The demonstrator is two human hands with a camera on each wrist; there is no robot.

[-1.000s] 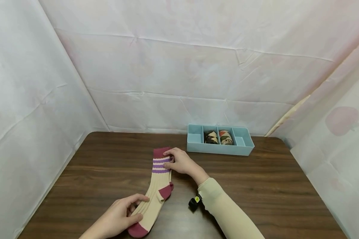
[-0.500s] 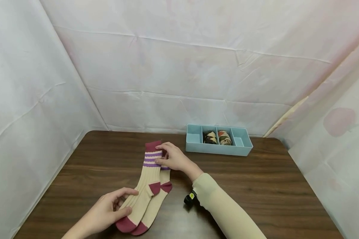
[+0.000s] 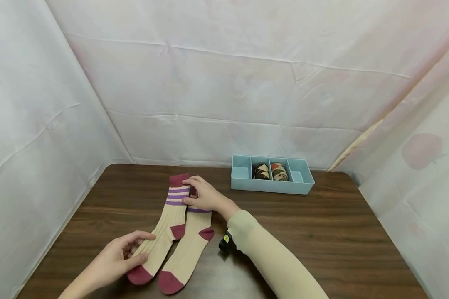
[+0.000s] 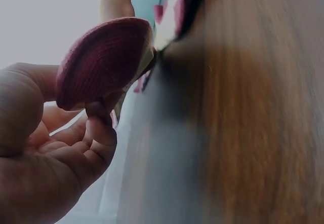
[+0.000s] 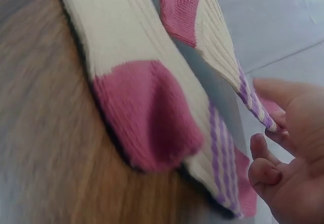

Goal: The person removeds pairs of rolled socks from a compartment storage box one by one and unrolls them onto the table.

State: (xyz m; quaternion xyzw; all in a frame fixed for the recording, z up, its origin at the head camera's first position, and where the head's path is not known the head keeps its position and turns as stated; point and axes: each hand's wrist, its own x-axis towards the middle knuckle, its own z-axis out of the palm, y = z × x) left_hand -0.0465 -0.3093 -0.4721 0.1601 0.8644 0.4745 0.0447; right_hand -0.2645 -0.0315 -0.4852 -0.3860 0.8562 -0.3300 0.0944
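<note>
Two cream socks with maroon cuffs, heels and toes and purple stripes are side by side in the head view. My left hand (image 3: 116,255) pinches the left sock (image 3: 164,224) near its maroon toe (image 4: 104,64). Up at the striped cuff, my right hand (image 3: 205,195) pinches the same sock between thumb and fingers. That sock is raised off the table in both wrist views. The right sock (image 3: 185,253) lies flat on the wood, its cuff partly hidden behind my right hand. Its maroon heel (image 5: 147,115) shows large in the right wrist view.
A light blue divided box (image 3: 271,186) stands at the back of the wooden table (image 3: 303,236). Its two middle compartments hold a rolled dark patterned bundle (image 3: 261,171) and a rolled multicoloured one (image 3: 279,172). White curtains (image 3: 224,83) enclose the back and sides.
Both hands have moved left, carrying the upper sock with them. The two socks, stacked a second ago, now lie apart, and the lower one is uncovered on the table.
</note>
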